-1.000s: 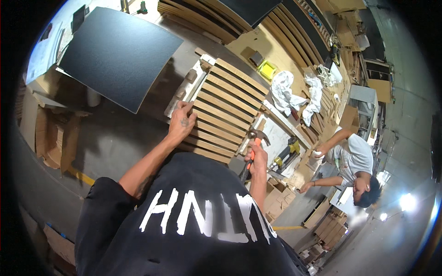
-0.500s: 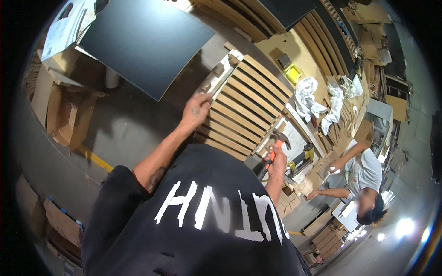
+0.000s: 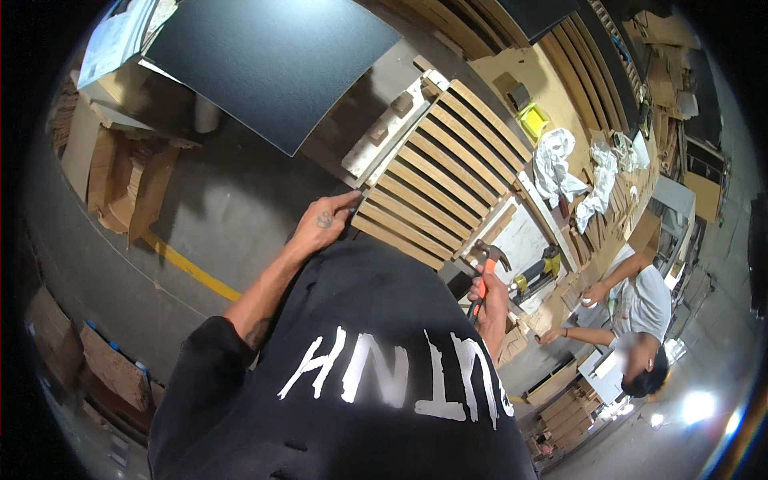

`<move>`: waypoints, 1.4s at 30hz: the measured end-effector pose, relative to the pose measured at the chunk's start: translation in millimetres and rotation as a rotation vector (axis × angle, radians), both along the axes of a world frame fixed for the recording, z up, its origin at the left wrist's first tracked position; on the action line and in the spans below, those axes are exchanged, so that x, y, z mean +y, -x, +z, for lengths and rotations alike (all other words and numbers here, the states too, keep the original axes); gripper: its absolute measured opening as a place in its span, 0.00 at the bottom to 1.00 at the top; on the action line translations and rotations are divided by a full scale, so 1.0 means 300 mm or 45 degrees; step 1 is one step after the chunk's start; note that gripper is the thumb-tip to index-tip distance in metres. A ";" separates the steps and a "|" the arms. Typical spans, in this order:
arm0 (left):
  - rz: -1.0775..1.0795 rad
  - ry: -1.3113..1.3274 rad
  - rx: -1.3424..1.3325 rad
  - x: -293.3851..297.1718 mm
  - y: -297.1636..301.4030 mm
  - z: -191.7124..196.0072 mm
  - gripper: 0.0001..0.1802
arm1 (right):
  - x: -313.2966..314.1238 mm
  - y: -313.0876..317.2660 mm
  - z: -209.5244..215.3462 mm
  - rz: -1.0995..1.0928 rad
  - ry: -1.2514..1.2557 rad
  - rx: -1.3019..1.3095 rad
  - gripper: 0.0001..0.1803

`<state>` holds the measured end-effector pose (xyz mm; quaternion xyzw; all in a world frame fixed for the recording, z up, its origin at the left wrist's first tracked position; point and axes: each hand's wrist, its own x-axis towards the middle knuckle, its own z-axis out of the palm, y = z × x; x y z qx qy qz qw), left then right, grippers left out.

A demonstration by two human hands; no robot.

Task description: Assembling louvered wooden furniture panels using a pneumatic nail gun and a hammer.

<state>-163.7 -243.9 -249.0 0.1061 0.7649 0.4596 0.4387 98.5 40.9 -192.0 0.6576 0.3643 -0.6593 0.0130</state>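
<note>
over grey floor [image 3: 228,228], steady slatted panel [image 3: 445,173] using left hand [image 3: 322,221], unclear if pinching, with hammer [image 3: 489,267] clasped in right hand [image 3: 494,298].

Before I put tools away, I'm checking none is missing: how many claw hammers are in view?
1: the claw hammer with the orange-and-black handle, in the person's right hand, to the lower right of the slatted wooden panel. Others may be hidden behind things.
</note>
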 end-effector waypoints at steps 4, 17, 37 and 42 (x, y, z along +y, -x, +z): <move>-0.101 -0.035 -0.012 0.016 -0.022 -0.013 0.26 | -0.060 0.009 0.023 0.050 0.082 0.018 0.16; -0.105 -0.031 -0.104 0.047 -0.038 -0.009 0.29 | -0.105 -0.001 0.027 0.015 0.100 0.014 0.16; -0.125 -0.047 0.074 0.144 -0.034 -0.038 0.40 | -0.086 0.091 -0.034 -0.227 -0.275 -0.058 0.10; -0.115 -0.058 0.158 0.120 -0.047 -0.048 0.37 | -0.085 0.051 -0.049 -0.134 -0.113 0.042 0.10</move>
